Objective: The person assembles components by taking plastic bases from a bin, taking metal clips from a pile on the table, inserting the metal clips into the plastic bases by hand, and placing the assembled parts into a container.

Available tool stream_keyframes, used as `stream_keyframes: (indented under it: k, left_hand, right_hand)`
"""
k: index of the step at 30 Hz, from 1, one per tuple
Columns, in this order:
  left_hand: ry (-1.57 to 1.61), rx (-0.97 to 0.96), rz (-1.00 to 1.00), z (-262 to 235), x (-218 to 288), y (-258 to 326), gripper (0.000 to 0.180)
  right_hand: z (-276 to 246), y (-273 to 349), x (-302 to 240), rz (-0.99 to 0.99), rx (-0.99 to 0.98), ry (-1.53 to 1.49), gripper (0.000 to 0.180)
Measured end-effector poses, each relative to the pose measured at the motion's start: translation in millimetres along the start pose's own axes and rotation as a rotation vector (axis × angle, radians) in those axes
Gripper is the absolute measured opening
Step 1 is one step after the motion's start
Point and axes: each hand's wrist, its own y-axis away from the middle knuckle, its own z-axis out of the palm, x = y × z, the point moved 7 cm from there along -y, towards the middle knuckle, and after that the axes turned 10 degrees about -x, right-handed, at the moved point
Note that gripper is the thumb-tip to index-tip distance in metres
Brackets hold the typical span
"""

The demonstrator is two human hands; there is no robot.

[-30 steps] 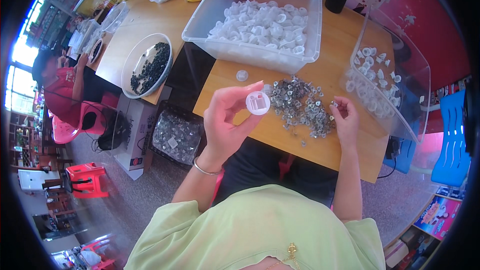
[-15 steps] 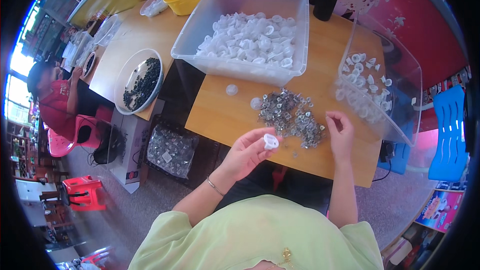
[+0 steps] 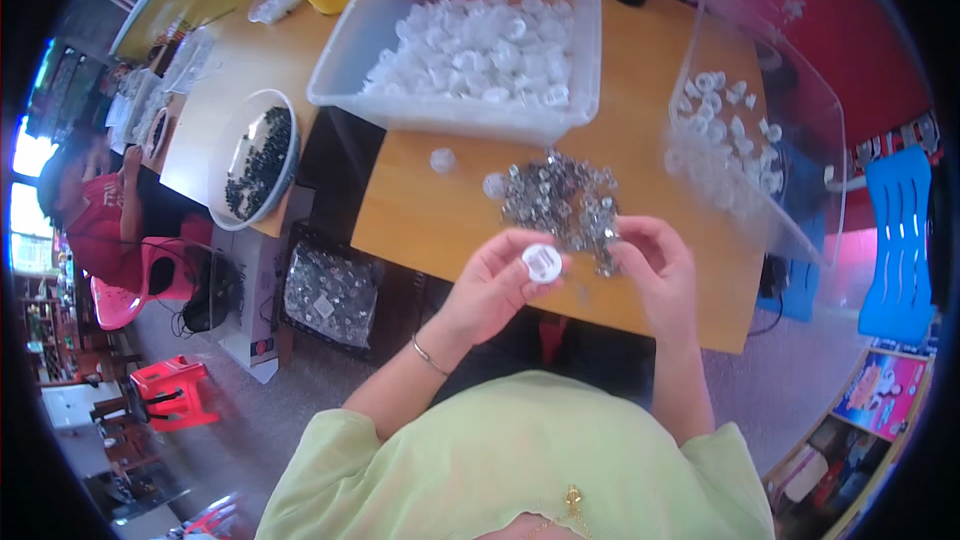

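- Two hands hang close together above the bench (image 3: 405, 205). The left hand (image 3: 490, 290) grips a round white plastic cap (image 3: 542, 263) between thumb and fingers, rectangle-marked face turned up, probably so the person can see it.
- Right hand (image 3: 660, 265): thumb and fingers drawn together at the right edge of a heap of small silvery parts (image 3: 550, 202); from where I stand, I cannot tell whether they hold one.
- That heap lies loose, presumably so single parts come away easily; one stray cap (image 3: 443, 160) lies apart to its left, another (image 3: 494, 185) by its edge.
- Beyond, a translucent tub (image 3: 440, 118) contains many white plastic pieces, its high walls seemingly there against spills.
- Rightward, a clear bin (image 3: 790, 225) holds fewer, apparently within arm's reach.
- Farther left, a round basin (image 3: 222, 165) keeps dark bits together.
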Motion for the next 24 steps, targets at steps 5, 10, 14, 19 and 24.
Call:
stream_keyframes:
  k: [5,10,14,19,24]
  left_hand:
    - [0.032,-0.025,-0.005,12.0,0.4,-7.4,0.038]
    - [0.078,-0.071,-0.046,17.2,-7.6,-7.3,0.043]
    - [0.076,-0.059,-0.055,25.1,-8.9,-7.1,0.045]
    - [0.065,-0.086,-0.03,27.2,-9.6,-4.8,0.038]
    - [0.003,-0.056,0.044,29.3,-7.3,-5.5,0.031]
  right_hand:
    - [21.9,0.6,-30.3,-0.188,-0.14,0.041,0.021]
    - [28.3,8.2,-29.2,-0.229,-0.158,0.013,0.021]
    - [26.4,15.8,-32.6,-0.262,-0.141,0.124,0.021]
    - [25.1,20.9,-33.6,-0.287,-0.126,0.168,0.022]
    - [24.7,23.1,-34.8,-0.316,-0.101,0.124,0.02]
